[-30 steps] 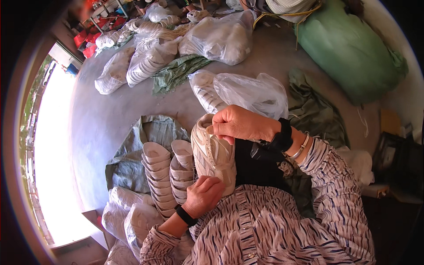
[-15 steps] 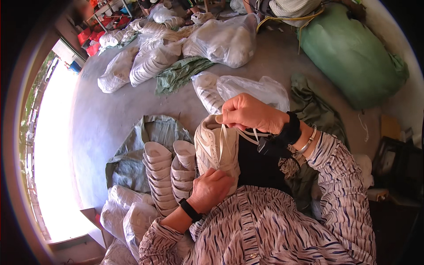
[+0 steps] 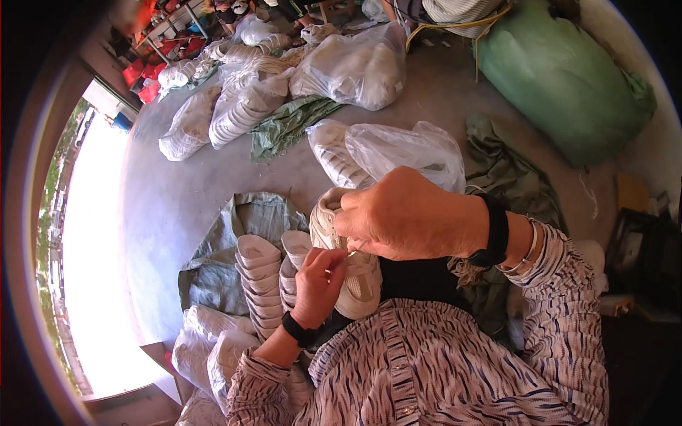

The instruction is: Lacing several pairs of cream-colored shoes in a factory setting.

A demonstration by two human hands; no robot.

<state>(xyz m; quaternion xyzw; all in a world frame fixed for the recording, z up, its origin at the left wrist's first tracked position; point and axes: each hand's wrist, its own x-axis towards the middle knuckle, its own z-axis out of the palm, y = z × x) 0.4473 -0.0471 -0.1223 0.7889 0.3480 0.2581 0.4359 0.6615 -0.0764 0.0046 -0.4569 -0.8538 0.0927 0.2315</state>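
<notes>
A white shoe upper [image 3: 359, 284] rests on my lap, toe pointing away. My right hand [image 3: 408, 213] is closed over its top edge, pinching it from above. My left hand [image 3: 320, 284] presses against its left side, fingers curled up to pinch at the same spot, where a thin thread or lace end shows. Just left of the shoe lie two rows of stacked white uppers [image 3: 263, 280] on a grey-green sack [image 3: 213, 263].
A clear plastic bag [image 3: 401, 149] of white uppers lies just beyond my hands. More filled bags [image 3: 355, 67] and stacks [image 3: 238, 110] lie farther back. A large green sack [image 3: 568, 85] sits far right. A bright doorway [image 3: 99, 255] is left.
The shoe has sunk lower onto my lap. My right hand came down and left over its top, and my left hand rose to meet it at the shoe's edge.
</notes>
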